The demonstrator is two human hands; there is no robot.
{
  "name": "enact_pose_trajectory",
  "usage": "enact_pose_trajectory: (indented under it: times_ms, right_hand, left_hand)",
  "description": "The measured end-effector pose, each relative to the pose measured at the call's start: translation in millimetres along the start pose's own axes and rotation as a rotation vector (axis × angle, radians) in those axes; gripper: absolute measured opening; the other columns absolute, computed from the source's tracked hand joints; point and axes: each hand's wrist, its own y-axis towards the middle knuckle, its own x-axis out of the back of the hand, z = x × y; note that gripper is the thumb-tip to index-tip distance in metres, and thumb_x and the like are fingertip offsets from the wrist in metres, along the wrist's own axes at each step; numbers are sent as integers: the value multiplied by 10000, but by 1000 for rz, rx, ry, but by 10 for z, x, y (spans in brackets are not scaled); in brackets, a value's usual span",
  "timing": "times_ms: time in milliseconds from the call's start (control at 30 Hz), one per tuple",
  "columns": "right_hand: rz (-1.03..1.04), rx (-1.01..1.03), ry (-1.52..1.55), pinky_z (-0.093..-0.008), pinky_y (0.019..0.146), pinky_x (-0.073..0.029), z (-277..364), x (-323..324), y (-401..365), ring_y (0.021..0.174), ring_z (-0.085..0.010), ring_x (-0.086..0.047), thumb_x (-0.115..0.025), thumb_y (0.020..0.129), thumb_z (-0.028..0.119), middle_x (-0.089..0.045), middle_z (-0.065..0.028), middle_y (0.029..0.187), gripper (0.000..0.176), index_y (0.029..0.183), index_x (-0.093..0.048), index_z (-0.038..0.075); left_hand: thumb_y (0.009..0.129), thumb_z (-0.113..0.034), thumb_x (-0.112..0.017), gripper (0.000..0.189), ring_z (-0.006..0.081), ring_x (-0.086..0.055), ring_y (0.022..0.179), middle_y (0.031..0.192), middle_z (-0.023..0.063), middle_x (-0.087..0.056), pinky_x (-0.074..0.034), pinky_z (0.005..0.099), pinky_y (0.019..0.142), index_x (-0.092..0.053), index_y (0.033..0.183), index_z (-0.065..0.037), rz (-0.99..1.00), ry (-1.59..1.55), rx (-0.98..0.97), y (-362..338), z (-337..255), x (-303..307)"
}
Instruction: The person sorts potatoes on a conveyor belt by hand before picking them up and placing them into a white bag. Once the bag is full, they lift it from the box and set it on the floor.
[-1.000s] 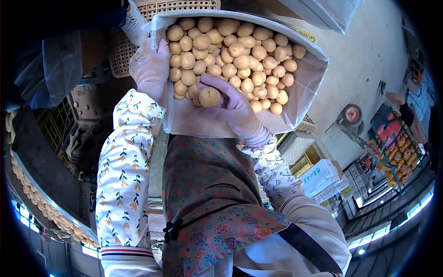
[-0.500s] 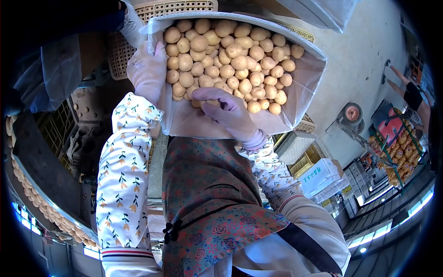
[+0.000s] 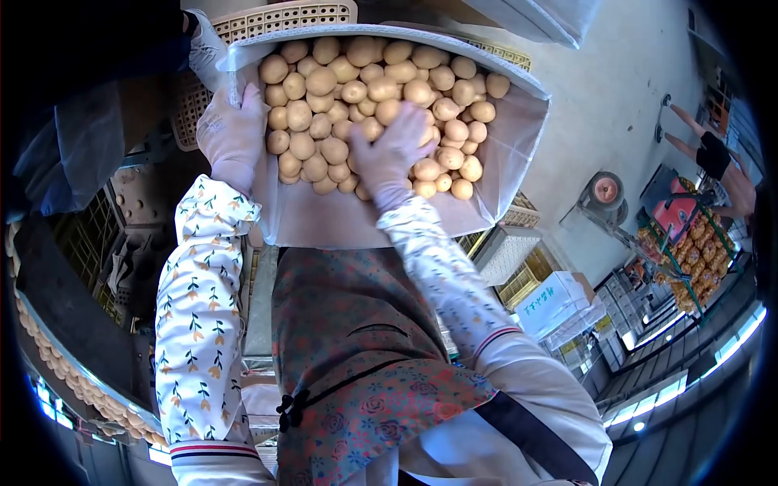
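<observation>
Many potatoes (image 3: pixel 321 81) fill a box lined with white sheeting (image 3: pixel 324 219) in front of me. Gloved, my left hand (image 3: pixel 233 134) grips the box's left edge, fingers wrapped over the liner. My right hand (image 3: pixel 393 146), gloved too, lies on top of the potatoes near the middle, thumb and fingers spread and slightly blurred. No potato shows inside its grasp. Bare liner shows along the near side and the right side of the box.
Beige crates (image 3: pixel 284 18) stand behind the box. A co-worker's gloved hand (image 3: pixel 206 50) is at the upper left. At the right are a white carton (image 3: pixel 553 304), a wheeled cart (image 3: pixel 606 190), bagged potatoes (image 3: pixel 698 263) and another person (image 3: pixel 717 158).
My right hand has gone from a curled pose at the near edge of the potatoes to spread fingers farther in. My left hand still holds the box edge. The whole view has shifted slightly.
</observation>
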Motion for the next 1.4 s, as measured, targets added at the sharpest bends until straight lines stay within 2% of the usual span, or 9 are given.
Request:
enact_pose_trajectory:
  times_ms: [100, 333, 367, 433, 600, 900, 1133, 1233, 1400]
  right_hand:
    - [397, 274, 292, -655, 1130, -223, 672, 109, -516, 1365, -436, -386, -603, 881, 582, -448, -200, 1441, 738, 1410, -466, 86]
    - [232, 168, 774, -480, 848, -485, -173, 673, 15, 978, -420, -590, -668, 866, 170, -618, -213, 1061, 248, 1052, -649, 7]
    - [-158, 323, 617, -480, 801, -481, -449, 658, 284, 900, -426, -593, -683, 851, 153, -615, -229, 993, 282, 1066, -634, -22]
    - [-575, 340, 90, -509, 885, -453, -1044, 522, 829, 1024, -410, -552, -716, 849, 259, -615, -216, 1081, 394, 1113, -654, -28]
    - [-250, 110, -298, -543, 876, -433, -1145, 523, 1324, 1079, -396, -539, -648, 840, 561, -624, -194, 1113, 503, 1072, -738, 125]
    - [-227, 111, 259, -677, 1083, -269, -1010, 208, 970, 1362, -549, -314, -673, 819, 577, -557, -224, 1360, 772, 1351, -557, 30]
    - [49, 241, 316, -764, 1095, -143, 545, 77, -477, 1421, -431, -329, -710, 805, 527, -298, -245, 1558, 866, 1526, -392, 169]
    - [234, 623, 347, -649, 1167, -183, 405, 320, -813, 1450, -365, -302, -693, 849, 399, -338, -206, 1525, 749, 1504, -434, 146]
    - [91, 319, 450, -448, 975, -431, -457, 774, -276, 1142, -341, -568, -677, 822, 156, -579, -172, 1227, 422, 1215, -574, 38]
  left_hand:
    - [930, -481, -608, 406, 403, -685, 934, 955, 184, -728, -528, 475, 846, -712, 1048, -106, 1, 26, 0, 1, 41, 25]
    - [929, -481, -592, 422, 408, -685, 933, 957, 188, -728, -523, 485, 851, -711, 1042, -92, -6, 14, -33, -5, -11, 47]
    - [931, -478, -582, 423, 413, -685, 929, 955, 187, -729, -520, 492, 852, -710, 1036, -88, -8, 25, -30, 5, -3, 47]
    - [931, -477, -580, 423, 409, -686, 934, 962, 184, -731, -521, 490, 855, -712, 1039, -90, -3, 28, -18, 17, -11, 52]
    - [931, -479, -578, 426, 399, -689, 947, 976, 187, -729, -523, 488, 858, -718, 1043, -91, -12, 0, -25, -11, -27, 77]
    - [934, -469, -574, 417, 402, -687, 948, 973, 191, -727, -520, 488, 865, -717, 1052, -96, 20, 3, -5, -31, -95, 117]
    - [926, -467, -581, 418, 412, -687, 940, 980, 203, -727, -523, 493, 859, -718, 1073, -101, -28, 10, -41, -20, -39, 84]
    - [917, -473, -591, 426, 416, -686, 949, 986, 206, -727, -523, 491, 866, -720, 1081, -102, -22, 37, -27, 4, -6, 52]
    - [916, -476, -586, 444, 408, -687, 969, 1004, 209, -726, -521, 483, 887, -718, 1102, -95, -25, 25, -23, -11, -44, 80]
